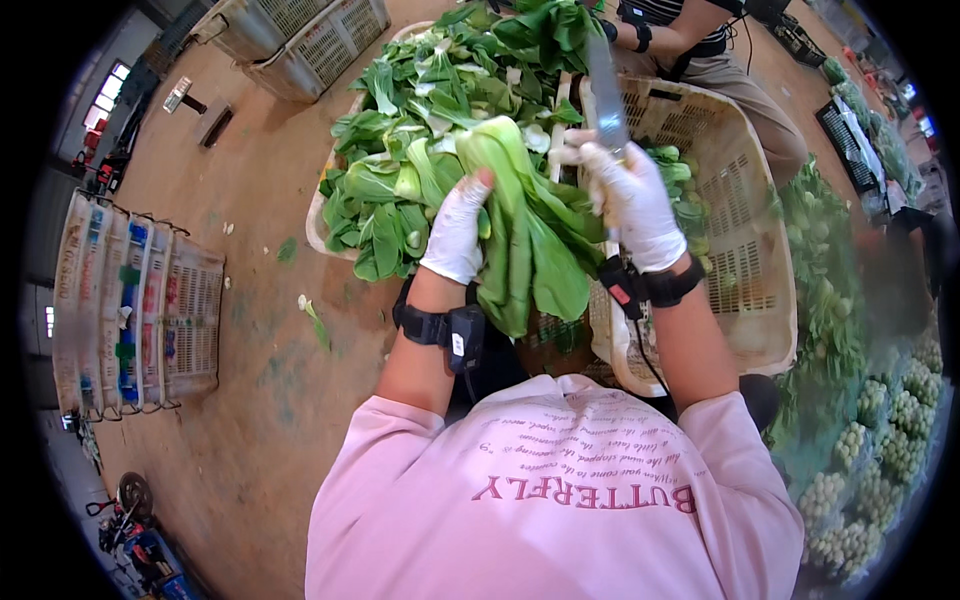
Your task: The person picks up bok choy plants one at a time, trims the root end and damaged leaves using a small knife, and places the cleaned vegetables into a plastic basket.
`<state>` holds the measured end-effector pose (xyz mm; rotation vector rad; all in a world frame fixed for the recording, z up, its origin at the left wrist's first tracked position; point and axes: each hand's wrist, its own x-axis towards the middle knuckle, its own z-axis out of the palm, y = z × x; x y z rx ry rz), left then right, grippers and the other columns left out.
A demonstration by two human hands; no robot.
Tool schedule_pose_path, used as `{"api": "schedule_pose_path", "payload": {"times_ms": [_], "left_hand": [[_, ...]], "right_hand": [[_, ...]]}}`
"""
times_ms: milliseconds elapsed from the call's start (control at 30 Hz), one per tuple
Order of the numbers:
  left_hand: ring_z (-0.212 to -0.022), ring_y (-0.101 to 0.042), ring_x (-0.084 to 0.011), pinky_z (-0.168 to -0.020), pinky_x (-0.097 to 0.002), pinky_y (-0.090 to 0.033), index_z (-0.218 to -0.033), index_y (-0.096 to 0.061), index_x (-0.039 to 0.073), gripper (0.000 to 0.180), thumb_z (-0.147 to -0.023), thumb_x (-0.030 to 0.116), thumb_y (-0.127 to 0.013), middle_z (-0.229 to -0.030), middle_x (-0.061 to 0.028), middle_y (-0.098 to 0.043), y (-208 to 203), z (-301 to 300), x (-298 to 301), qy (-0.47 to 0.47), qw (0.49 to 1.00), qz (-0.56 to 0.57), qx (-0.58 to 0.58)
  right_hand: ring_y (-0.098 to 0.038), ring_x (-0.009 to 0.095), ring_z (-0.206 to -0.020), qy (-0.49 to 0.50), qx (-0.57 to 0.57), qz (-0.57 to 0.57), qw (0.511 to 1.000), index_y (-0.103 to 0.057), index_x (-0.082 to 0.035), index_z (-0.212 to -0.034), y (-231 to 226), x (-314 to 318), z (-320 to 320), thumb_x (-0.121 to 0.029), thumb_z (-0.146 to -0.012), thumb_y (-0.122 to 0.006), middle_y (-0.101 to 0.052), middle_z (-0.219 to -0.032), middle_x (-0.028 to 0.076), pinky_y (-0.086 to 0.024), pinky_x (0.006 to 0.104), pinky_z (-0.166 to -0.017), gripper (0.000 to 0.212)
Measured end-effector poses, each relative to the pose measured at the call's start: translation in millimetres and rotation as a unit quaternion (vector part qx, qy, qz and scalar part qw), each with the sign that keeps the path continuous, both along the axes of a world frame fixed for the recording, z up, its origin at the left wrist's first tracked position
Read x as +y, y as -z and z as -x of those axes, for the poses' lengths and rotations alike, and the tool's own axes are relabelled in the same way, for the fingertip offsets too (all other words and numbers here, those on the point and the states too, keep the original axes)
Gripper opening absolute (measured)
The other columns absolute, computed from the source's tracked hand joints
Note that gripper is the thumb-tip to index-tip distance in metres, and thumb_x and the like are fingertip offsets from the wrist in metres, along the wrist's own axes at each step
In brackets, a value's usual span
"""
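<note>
My left hand (458, 228), in a white glove with the thumb on the stalks, is closed on a head of bok choy (515, 195). Its pale base points away from me and its green leaves hang toward my lap. Just to the right, my gloved right hand (640, 205) grips a knife (606, 95) with its broad blade pointing up and away. The right fingers are near the bok choy leaves; whether they touch them I cannot tell. Beyond my hands, a heap of loose bok choy leaves and heads (420, 110) fills a pale crate, hiding most of it.
A plastic crate (735, 170) with some bok choy inside stands at my right. Across from me another person (690, 35) sits close, gloved hand near the greens. Stacked crates stand at left (140, 300) and far left (300, 45). Bundled greens (880, 450) lie at right.
</note>
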<state>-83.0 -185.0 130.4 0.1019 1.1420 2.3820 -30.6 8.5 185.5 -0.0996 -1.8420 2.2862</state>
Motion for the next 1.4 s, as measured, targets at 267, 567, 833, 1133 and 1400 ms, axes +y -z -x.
{"api": "schedule_pose_path", "payload": {"times_ms": [267,567,833,1133,1400], "left_hand": [[-0.102,-0.063,-0.0266,-0.089,-0.0401,-0.053,-0.133,-0.046,0.004,0.069,-0.086,0.050,-0.064,-0.117,-0.0139,-0.061,2,0,-3,0.007,0.998,0.003,-0.060],[-0.102,-0.058,-0.0143,-0.090,-0.0276,-0.045,-0.129,-0.050,0.001,0.048,-0.091,0.027,-0.064,-0.114,-0.0065,-0.062,-7,-13,13,0.138,0.989,0.047,-0.018],[-0.100,-0.053,-0.0171,-0.081,-0.0294,-0.045,-0.131,-0.050,0.010,0.069,-0.070,0.022,-0.080,-0.113,-0.0059,-0.053,-25,-37,2,-0.091,0.801,0.407,0.430],[-0.082,-0.055,-0.0081,-0.078,-0.0215,-0.045,-0.108,-0.060,0.002,0.028,-0.081,0.000,-0.067,-0.097,-0.0014,-0.061,-4,-24,1,-0.014,0.928,0.287,0.237],[-0.087,-0.058,-0.0106,-0.080,-0.0246,-0.046,-0.096,-0.064,0.003,0.011,-0.085,0.001,-0.062,-0.094,-0.0040,-0.064,10,-1,-36,-0.126,0.989,-0.005,0.080]], "right_hand": [[-0.046,0.000,-0.052,0.066,-0.008,0.009,0.998,-0.059,-0.006,-0.092,14,19,-11,-0.022,-0.093,-0.061,-0.063,-0.071,0.001,-0.034,0.0157,-0.043,0.016],[-0.058,0.011,-0.088,-0.066,-0.052,0.085,0.993,-0.049,-0.002,-0.122,38,9,-3,-0.022,-0.083,-0.074,-0.059,-0.102,0.003,-0.047,0.0249,-0.078,0.051],[-0.055,0.005,-0.070,0.019,-0.077,0.148,0.986,-0.058,-0.010,-0.093,46,18,0,-0.019,-0.086,-0.069,-0.059,-0.083,-0.005,-0.044,0.0207,-0.063,0.016],[-0.055,0.006,-0.078,0.006,-0.060,0.128,0.990,-0.059,-0.009,-0.098,57,21,-3,-0.023,-0.086,-0.070,-0.059,-0.088,-0.003,-0.044,0.0227,-0.071,0.022],[-0.063,0.021,-0.098,0.021,-0.036,0.363,0.931,-0.054,-0.003,-0.122,60,43,-6,-0.031,-0.089,-0.065,-0.063,-0.113,0.010,-0.052,0.0357,-0.088,0.044]]}}
